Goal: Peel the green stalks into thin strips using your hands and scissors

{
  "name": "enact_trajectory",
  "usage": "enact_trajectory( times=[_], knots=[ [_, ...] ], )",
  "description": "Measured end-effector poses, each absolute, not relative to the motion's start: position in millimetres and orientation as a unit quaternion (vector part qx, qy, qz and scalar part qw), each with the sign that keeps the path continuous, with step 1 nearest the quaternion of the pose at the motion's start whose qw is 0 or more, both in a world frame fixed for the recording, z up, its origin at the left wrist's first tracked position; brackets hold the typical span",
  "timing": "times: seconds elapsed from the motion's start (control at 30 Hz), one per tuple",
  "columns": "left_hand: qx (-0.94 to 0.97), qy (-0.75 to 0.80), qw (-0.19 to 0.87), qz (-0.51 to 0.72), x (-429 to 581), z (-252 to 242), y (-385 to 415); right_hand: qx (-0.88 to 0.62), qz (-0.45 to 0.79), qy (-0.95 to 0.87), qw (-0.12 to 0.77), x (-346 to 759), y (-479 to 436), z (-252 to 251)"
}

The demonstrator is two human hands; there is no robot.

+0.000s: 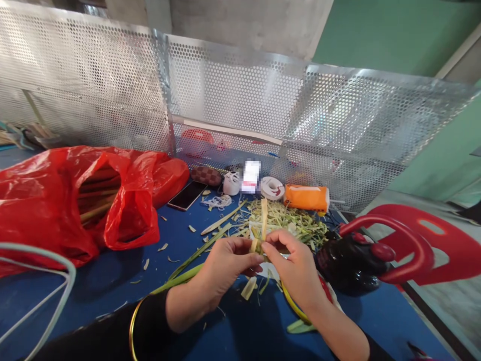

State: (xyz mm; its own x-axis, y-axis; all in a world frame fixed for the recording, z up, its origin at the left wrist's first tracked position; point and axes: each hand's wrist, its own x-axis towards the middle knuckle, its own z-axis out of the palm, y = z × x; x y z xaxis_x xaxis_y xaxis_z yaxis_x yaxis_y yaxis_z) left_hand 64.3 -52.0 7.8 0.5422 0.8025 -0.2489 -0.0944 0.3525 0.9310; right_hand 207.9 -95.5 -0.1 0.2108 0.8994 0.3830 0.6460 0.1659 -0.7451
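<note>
Between my two hands is a small folded piece of pale green-yellow leaf strip (256, 246), with one flat end (264, 213) sticking straight up. My left hand (227, 260) pinches the piece from the left between thumb and fingers. From the other side my right hand (291, 260) grips it, thumb and forefinger pressed at its right edge. The fingers partly cover the fold. Long green leaf strips (199, 253) lie on the blue table (124, 311), partly behind my left forearm. Behind my hands spreads a heap of leaf shreds (296, 220).
A red plastic bag (33, 200) with brown sticks fills the left. Along the perforated metal screen (233, 95) stand a phone (188, 195), a checkered case (206, 176), a white spool (272, 188) and an orange packet (307, 197). A black, red-handled container (349, 263) stands right.
</note>
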Motion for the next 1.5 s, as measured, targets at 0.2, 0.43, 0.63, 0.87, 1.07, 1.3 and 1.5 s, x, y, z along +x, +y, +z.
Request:
enact_trajectory(
  times=[0.2, 0.43, 0.63, 0.87, 1.07, 1.3, 1.5],
  knots=[
    [0.51, 0.376, 0.703, 0.324, 65.1, 8.5, -48.8, -0.653, 0.108, -0.649, 0.375, 216.3, -98.7, 9.8],
    [0.467, 0.391, 0.72, 0.333, 63.2, 11.7, -45.2, -0.577, 0.283, -0.721, 0.259, 247.4, -116.9, 50.8],
    [0.467, 0.38, 0.725, 0.334, 63.2, 9.2, -46.4, -0.47, 0.541, -0.621, 0.318, 249.6, -115.5, 53.5],
    [0.458, 0.378, 0.733, 0.333, 64.4, 4.8, -45.9, -0.51, 0.353, -0.542, 0.567, 238.7, -101.1, 28.1],
    [0.463, 0.393, 0.726, 0.323, 64.9, 6.6, -48.2, -0.507, 0.381, -0.484, 0.602, 227.0, -99.7, 26.7],
    [0.461, 0.392, 0.719, 0.341, 63.6, 8.1, -47.1, -0.643, 0.267, -0.605, 0.386, 229.6, -110.7, 37.2],
    [0.46, 0.394, 0.713, 0.353, 62.2, 10.6, -45.9, -0.65, 0.306, -0.607, 0.34, 234.1, -109.2, 39.4]
  ],
)
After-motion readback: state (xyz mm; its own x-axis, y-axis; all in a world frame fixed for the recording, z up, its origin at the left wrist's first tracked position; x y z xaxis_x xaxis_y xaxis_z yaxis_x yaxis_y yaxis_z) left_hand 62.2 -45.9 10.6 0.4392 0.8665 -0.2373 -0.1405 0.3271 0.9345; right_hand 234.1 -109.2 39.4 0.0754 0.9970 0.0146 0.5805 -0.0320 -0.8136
